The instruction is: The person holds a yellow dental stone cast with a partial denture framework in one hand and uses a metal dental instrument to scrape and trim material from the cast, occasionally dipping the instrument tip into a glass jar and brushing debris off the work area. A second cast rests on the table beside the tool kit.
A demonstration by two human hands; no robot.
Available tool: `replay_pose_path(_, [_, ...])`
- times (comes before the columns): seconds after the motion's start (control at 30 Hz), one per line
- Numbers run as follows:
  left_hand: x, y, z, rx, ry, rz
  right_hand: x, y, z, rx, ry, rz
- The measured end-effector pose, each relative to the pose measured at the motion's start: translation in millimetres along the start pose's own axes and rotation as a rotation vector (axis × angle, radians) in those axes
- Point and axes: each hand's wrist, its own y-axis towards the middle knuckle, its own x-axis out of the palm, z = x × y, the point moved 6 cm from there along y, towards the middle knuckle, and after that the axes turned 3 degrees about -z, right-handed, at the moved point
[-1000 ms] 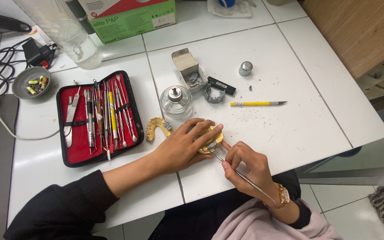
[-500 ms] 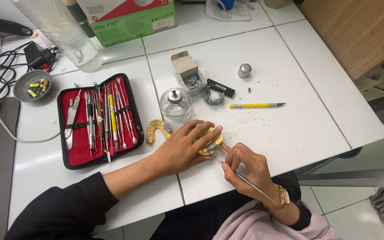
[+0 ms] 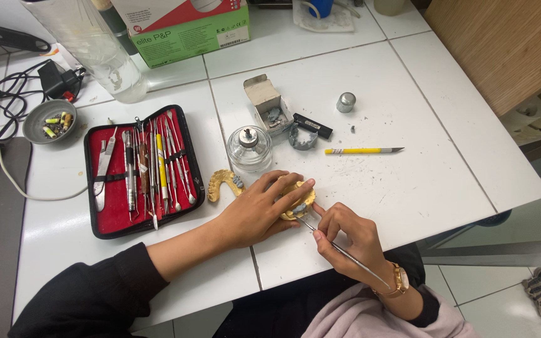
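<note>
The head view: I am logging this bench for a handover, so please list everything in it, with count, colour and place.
Dental cast: one, yellow, under the left hand.
Second cast: one, yellow, beside the glass burner.
Glass burner: one, clear, centre.
Instrument case: one, black with red lining, open, left.
Craft knife: one, yellow handle, right of centre.
Small box: one, grey, open, behind the burner.
Metal cap: one, silver, far right.
Bowl: one, grey, far left.
Carton: one, green and red, rear.
Left hand: holds the cast.
Right hand: fingers grip a thin metal tool.
</note>
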Motion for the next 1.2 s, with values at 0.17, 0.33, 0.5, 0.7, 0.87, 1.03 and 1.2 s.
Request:
replay_pose_path(0.17, [-0.1,0.0,0.0,0.000,0.001,0.003,-0.5,-0.9,3.1,0.007,0.023,-0.001])
replay_pose_path(0.33, [0.6,0.1,-0.4,-0.006,-0.005,0.003,-1.8,-3.5,8.1,0.040,0.047,0.011])
replay_pose_path(0.5, [0.5,0.0,-0.7,-0.003,-0.010,0.007,-1.3,-4.4,7.7,0.022,0.049,0.004])
replay_pose_path(0.7, [-0.9,0.5,0.3,0.006,-0.016,0.012,-2.2,-4.2,8.4,0.032,0.051,0.023])
replay_pose_path(0.87, [-3.0,0.3,1.5,0.012,-0.014,0.016,-2.4,-4.5,6.9,0.029,0.037,0.036])
replay_pose_path(1.03, [-3.9,0.0,1.9,0.009,-0.006,0.019,-2.1,-3.3,4.8,0.012,0.020,0.026])
replay_pose_path(1.2, [-3.7,0.0,1.5,0.017,-0.012,0.019,-2.4,-3.0,5.2,0.031,0.032,0.048])
